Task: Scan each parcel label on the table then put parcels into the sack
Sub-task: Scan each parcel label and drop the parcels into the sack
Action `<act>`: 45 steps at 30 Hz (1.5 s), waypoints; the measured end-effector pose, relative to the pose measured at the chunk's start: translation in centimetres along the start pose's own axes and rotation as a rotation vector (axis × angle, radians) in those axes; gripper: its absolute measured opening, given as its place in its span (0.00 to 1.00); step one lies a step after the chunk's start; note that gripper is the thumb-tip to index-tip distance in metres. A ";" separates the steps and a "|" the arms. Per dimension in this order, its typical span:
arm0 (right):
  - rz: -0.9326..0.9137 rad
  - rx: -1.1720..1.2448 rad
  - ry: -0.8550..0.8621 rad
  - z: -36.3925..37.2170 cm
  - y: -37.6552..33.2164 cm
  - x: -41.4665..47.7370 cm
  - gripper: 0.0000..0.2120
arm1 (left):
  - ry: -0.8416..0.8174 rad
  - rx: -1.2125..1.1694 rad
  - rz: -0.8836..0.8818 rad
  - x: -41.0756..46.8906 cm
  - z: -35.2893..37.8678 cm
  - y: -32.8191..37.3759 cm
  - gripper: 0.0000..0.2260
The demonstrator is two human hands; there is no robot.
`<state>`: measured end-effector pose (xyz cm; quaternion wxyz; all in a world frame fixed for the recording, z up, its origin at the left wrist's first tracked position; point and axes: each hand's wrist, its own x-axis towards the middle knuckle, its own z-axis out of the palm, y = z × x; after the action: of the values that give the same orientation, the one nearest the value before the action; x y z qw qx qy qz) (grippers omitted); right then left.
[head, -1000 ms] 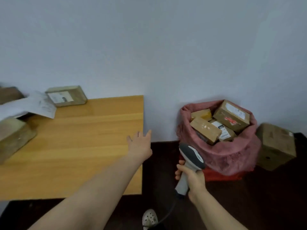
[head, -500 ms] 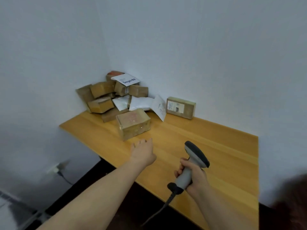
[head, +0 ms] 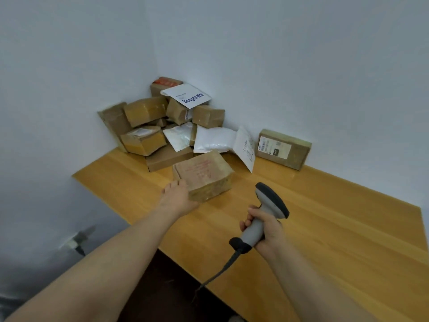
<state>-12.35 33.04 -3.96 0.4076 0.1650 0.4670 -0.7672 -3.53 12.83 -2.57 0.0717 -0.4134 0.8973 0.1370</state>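
Note:
A brown cardboard parcel (head: pixel 204 175) with faint red print on top lies flat on the wooden table (head: pixel 325 228), in front of a pile of parcels (head: pixel 162 126) stacked in the wall corner. My left hand (head: pixel 177 194) touches the parcel's near left corner with the fingers loosely spread; the parcel still rests on the table. My right hand (head: pixel 262 228) holds a grey handheld scanner (head: pixel 269 205) by its handle, with the dark head pointing up and away, to the right of the parcel. The sack is out of view.
A brown box with a white label (head: pixel 283 148) stands against the wall to the right of the pile. White padded mailers (head: pixel 216 139) lie between them. The scanner's cable (head: pixel 220 273) hangs over the table's front edge. A wall socket (head: pixel 76 242) is low on the left.
My view swung left from the sack of parcels to the table corner. My left hand moved forward and reached the near parcel. The right hand keeps holding the scanner.

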 end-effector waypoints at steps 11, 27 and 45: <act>0.076 -0.036 0.035 1.8 -1.5 9.1 0.02 | -0.239 0.154 0.018 12.5 0.7 -0.2 0.65; 0.061 -0.091 0.161 6.0 0.3 10.8 0.03 | -0.699 -0.409 -0.016 12.6 -2.1 -3.4 0.32; 0.049 -0.075 0.214 6.2 0.9 11.0 0.04 | -0.716 -0.821 -0.130 12.9 -2.0 -4.9 0.23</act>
<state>-17.59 22.36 -8.24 0.3799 0.2421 0.5320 -0.7169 -8.22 -0.11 -4.67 0.2136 -0.3897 0.6623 0.6032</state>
